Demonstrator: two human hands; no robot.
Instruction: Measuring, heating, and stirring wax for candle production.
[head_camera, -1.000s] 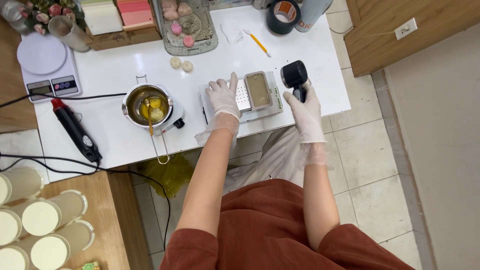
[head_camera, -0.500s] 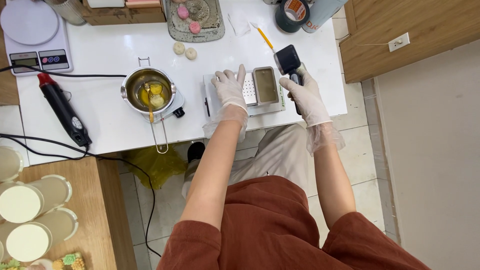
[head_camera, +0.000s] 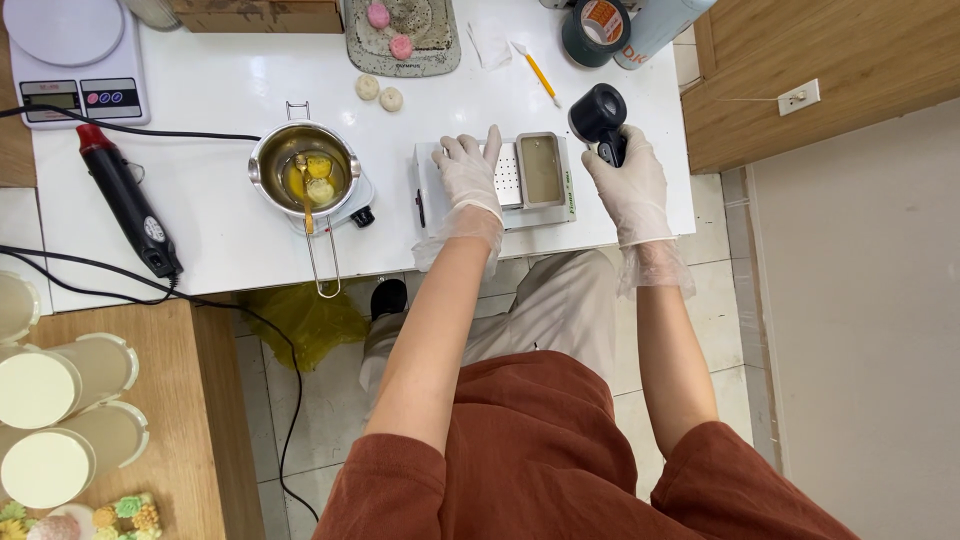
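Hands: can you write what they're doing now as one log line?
left hand: flat on white machine | right hand: holds black tool | pot: untouched

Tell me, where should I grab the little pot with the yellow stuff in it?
Grab the little pot by its long wire handle, which sticks out toward the table's near edge. Come from that side, and your fingers probably stay clear of the yellow liquid.

Both arms are reaching forward, bare from short sleeves down to thin clear gloves. The left hand (head_camera: 470, 170) is lying flat, palm down, fingers spread and pointing away from the body. The right hand (head_camera: 628, 180), just to its right, is curling into a closed grip, wrist straight, forearm angling slightly inward.
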